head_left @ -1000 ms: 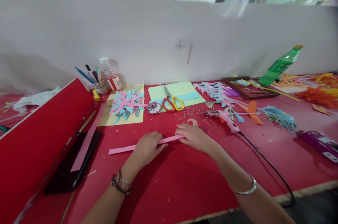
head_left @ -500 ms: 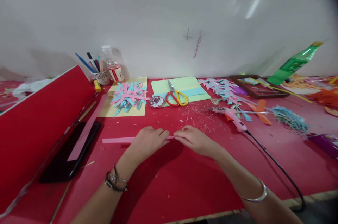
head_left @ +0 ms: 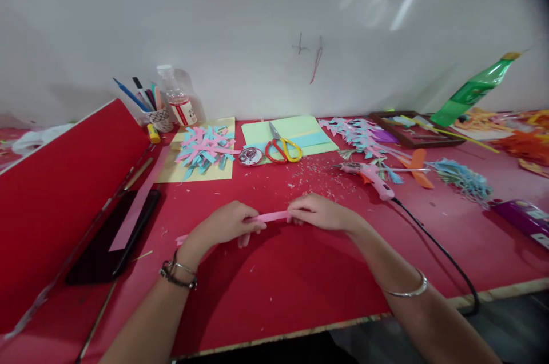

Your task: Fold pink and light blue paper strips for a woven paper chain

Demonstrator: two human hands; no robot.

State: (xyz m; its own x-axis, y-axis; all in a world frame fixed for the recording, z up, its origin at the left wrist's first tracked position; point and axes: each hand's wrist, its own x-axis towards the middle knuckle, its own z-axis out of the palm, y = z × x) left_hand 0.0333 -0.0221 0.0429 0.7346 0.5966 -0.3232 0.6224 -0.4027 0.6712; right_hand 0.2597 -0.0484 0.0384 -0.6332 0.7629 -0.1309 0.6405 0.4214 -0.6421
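A narrow pink paper strip (head_left: 274, 216) stretches between my two hands, just above the red tabletop. My left hand (head_left: 227, 222) is closed on it, thumb on the near side, and the strip's other end sticks out by my left wrist. The fingers of my right hand (head_left: 319, 213) pinch its right end. Beyond my hands lie scissors (head_left: 281, 150) with one red and one yellow handle, resting on pale green paper (head_left: 257, 132). A pile of pink and blue paper pieces (head_left: 205, 150) sits on a yellow sheet (head_left: 171, 172).
To the right lies a pink glue gun (head_left: 371, 175) with a black cord. On the left, another pink strip (head_left: 132, 212) crosses a black phone (head_left: 90, 264), beside a red board (head_left: 72, 192). A cup of pens (head_left: 160, 119), a clear bottle (head_left: 182, 104) and a green bottle (head_left: 474, 90) stand farther back.
My hands have moved slightly apart, showing more of the strip between them. The strip's left end has drawn in toward my left wrist. The view has tilted a little.
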